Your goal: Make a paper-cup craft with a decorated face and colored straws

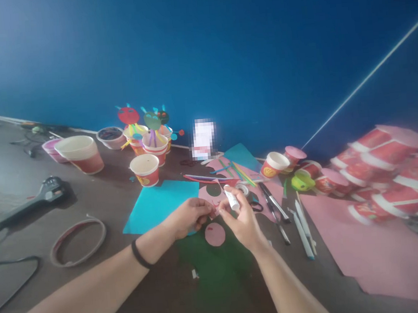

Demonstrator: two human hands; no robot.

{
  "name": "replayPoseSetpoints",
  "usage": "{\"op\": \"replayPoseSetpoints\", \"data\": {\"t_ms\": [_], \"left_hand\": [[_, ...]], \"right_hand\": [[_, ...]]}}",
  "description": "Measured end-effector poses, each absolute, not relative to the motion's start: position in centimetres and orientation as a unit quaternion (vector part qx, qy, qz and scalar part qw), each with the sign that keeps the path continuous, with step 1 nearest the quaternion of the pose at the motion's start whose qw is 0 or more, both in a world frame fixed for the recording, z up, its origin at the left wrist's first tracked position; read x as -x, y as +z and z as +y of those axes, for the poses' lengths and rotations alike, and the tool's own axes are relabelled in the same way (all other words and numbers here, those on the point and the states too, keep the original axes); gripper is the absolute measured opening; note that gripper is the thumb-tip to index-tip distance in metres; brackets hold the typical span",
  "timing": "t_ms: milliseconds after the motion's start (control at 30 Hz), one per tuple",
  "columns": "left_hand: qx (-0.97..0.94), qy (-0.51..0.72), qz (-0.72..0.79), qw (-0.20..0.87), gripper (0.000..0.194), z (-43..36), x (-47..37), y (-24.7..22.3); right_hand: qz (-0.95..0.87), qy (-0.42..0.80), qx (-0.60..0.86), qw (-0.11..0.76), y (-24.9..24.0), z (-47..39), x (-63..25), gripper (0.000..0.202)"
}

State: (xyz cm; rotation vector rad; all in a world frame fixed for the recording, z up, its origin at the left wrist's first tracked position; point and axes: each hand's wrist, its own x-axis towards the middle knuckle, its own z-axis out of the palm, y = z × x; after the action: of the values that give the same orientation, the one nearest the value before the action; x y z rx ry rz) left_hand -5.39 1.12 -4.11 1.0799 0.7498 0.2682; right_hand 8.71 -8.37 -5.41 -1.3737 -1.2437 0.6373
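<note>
My right hand (245, 221) is closed around a small white tube (231, 198) that looks like a glue stick. Close beside it, my left hand (192, 216) pinches thumb and fingers together at a thin reddish bit too small to name. Just below the hands, a pink paper circle (215, 235) with a small red mark lies on dark green paper (222, 276). Behind the fingertips is pink paper (265, 186) with a dark round spot. A bright blue sheet (162, 206) extends left of my left hand, partly under it.
Paper cups with paper figures (153, 141) stand at the back left, near an empty cup (145, 171). A glue gun (49, 193) and a tape ring (78, 241) lie left. Pens (301, 229), stacked red cups (379, 162) and a pink sheet (371, 245) are right.
</note>
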Motion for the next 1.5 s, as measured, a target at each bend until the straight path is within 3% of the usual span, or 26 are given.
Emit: {"op": "replayPoseSetpoints", "data": {"t_ms": [433, 500, 600, 700, 867, 1267, 1400, 1500], "left_hand": [[-0.484, 0.14, 0.358, 0.786, 0.023, 1.6, 5.4, -4.3], [-0.552, 0.164, 0.364, 0.732, 0.022, 2.1, 5.6, -4.3], [-0.741, 0.19, 0.326, 0.555, 0.015, 2.8, 6.3, -3.8], [-0.866, 0.121, 0.261, 0.409, 0.011, 3.0, 7.2, -2.9], [-0.929, 0.039, 0.209, 0.304, 0.013, 2.2, 7.6, -2.7], [-0.946, 0.022, 0.188, 0.264, 0.016, 1.5, 7.3, -3.7], [-0.933, 0.037, 0.184, 0.306, 0.017, 1.9, 7.3, -3.6], [-0.896, 0.084, 0.184, 0.396, 0.014, 2.3, 7.1, -3.2]], "right_hand": [[-0.54, 0.23, 0.605, 0.539, -5.4, -8.4, -8.4, 0.044], [-0.545, 0.219, 0.609, 0.532, -5.4, -8.5, -8.3, 0.044], [-0.562, 0.202, 0.617, 0.513, -5.4, -8.6, -8.1, 0.043], [-0.572, 0.186, 0.626, 0.497, -5.4, -8.6, -8.0, 0.042], [-0.576, 0.178, 0.626, 0.494, -5.5, -8.6, -8.0, 0.041], [-0.577, 0.183, 0.623, 0.495, -5.5, -8.5, -8.0, 0.041], [-0.575, 0.184, 0.623, 0.497, -5.5, -8.5, -8.0, 0.041], [-0.565, 0.188, 0.627, 0.502, -5.4, -8.6, -8.0, 0.041]]}}
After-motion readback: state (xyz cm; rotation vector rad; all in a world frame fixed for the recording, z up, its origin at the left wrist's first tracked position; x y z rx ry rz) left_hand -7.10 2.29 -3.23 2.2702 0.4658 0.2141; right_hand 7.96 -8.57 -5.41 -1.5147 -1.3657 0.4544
